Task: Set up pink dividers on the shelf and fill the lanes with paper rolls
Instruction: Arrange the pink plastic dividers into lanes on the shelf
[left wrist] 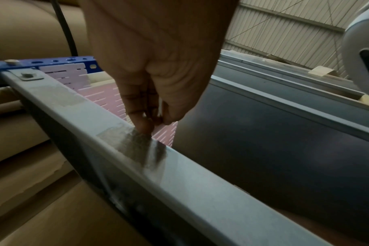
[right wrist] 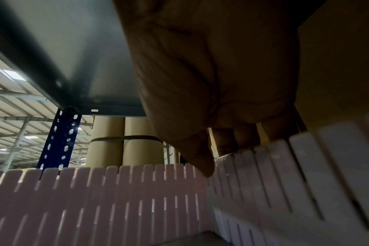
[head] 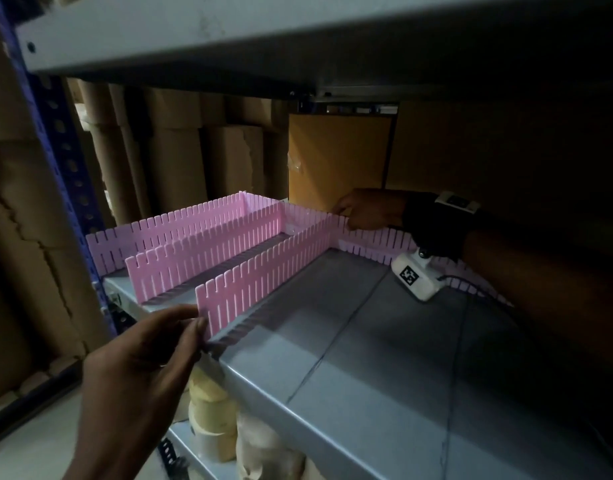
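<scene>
Three pink slotted dividers stand front to back on the grey shelf point(head: 350, 358), joined to a pink back divider point(head: 377, 242) across the rear. My left hand point(head: 199, 322) pinches the near end of the rightmost divider point(head: 263, 282) at the shelf's front edge; the left wrist view shows thumb and fingers closed on that divider point(left wrist: 167, 133). My right hand point(head: 343, 216) is at the far end, at the joint of the two. In the right wrist view its thumb point(right wrist: 203, 164) is in front of the back divider point(right wrist: 284, 174) and its fingers point(right wrist: 232, 141) behind the top edge. Pale paper rolls point(head: 211, 417) sit on the shelf below.
An upper shelf point(head: 228, 36) hangs low overhead. An orange box point(head: 336, 157) and brown cardboard rolls point(head: 180, 150) stand behind the dividers. A blue perforated upright point(head: 52, 133) frames the left side. Bare shelf surface lies right of the rightmost divider.
</scene>
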Demonstrator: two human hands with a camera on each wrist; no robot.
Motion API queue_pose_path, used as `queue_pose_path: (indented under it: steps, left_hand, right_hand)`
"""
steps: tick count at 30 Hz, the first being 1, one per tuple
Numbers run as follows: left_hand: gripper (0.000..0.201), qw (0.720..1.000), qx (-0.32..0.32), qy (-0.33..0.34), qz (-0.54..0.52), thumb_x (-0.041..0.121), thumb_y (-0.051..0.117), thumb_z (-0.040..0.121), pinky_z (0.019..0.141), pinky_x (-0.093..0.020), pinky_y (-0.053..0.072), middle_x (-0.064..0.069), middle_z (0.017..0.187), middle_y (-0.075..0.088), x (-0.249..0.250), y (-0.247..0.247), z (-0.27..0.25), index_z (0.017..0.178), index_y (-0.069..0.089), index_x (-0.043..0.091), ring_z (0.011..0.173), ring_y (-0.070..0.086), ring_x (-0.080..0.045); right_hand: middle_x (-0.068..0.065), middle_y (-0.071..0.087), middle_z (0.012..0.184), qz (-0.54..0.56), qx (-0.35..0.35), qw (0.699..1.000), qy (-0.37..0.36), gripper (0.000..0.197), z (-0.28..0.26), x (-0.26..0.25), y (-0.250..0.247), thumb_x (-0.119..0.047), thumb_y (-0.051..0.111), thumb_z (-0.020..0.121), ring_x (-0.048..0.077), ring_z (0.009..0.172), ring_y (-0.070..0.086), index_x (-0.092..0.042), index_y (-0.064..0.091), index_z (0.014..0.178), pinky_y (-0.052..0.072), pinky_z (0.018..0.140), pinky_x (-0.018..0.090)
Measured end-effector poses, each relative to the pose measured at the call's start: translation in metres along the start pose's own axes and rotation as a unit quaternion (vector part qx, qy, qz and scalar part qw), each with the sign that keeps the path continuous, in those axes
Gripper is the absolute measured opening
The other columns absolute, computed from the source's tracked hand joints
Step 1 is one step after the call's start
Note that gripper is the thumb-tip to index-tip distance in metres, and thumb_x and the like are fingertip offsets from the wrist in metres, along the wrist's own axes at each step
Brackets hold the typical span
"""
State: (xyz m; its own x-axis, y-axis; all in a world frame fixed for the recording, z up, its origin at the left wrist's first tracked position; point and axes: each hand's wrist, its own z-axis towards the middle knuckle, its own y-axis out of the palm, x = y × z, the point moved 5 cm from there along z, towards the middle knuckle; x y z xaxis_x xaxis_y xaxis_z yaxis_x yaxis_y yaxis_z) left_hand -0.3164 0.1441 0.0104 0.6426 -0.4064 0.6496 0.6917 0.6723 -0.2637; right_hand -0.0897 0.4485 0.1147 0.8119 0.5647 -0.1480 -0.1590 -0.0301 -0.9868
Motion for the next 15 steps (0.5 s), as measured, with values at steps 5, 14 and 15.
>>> queue_pose_path:
  steps: [5, 14, 15]
  left_hand:
    - [0.024, 0.998, -0.035, -0.021, -0.041, 0.025, 0.071, 0.080, 0.070, -0.014, 0.060, 0.022, 0.087, 0.078, 0.008, 0.004, -0.002, 0.100, 0.072, 0.040, 0.075, 0.075, 0.001]
    - [0.026, 0.998, -0.051, -0.044, -0.009, 0.036, 0.072, 0.085, 0.067, -0.029, 0.061, 0.012, 0.093, 0.077, 0.004, -0.009, -0.011, 0.106, 0.079, 0.023, 0.083, 0.073, -0.008]
    - [0.026, 0.998, -0.057, -0.036, -0.004, 0.038, 0.072, 0.085, 0.066, -0.029, 0.061, 0.012, 0.092, 0.076, 0.005, -0.008, -0.010, 0.105, 0.080, 0.023, 0.082, 0.073, -0.009]
  right_hand:
    - [0.016, 0.055, 0.138, 0.010, 0.001, 1.000, -0.004, 0.040, -0.007, -0.002, -0.002, -0.002, 0.056, 0.090, 0.030, 0.121, 0.053, -0.001, 0.058, 0.129, 0.043, 0.100, 0.033]
    - [0.012, 0.050, 0.145, -0.053, 0.014, 0.997, -0.061, 0.040, -0.012, -0.001, 0.002, -0.010, 0.052, 0.098, 0.030, 0.132, 0.046, -0.008, 0.052, 0.138, 0.033, 0.111, 0.034]
    - [0.012, 0.048, 0.146, -0.052, 0.019, 0.996, -0.064, 0.041, -0.011, -0.002, 0.003, -0.010, 0.052, 0.098, 0.030, 0.133, 0.045, -0.008, 0.052, 0.139, 0.032, 0.112, 0.034]
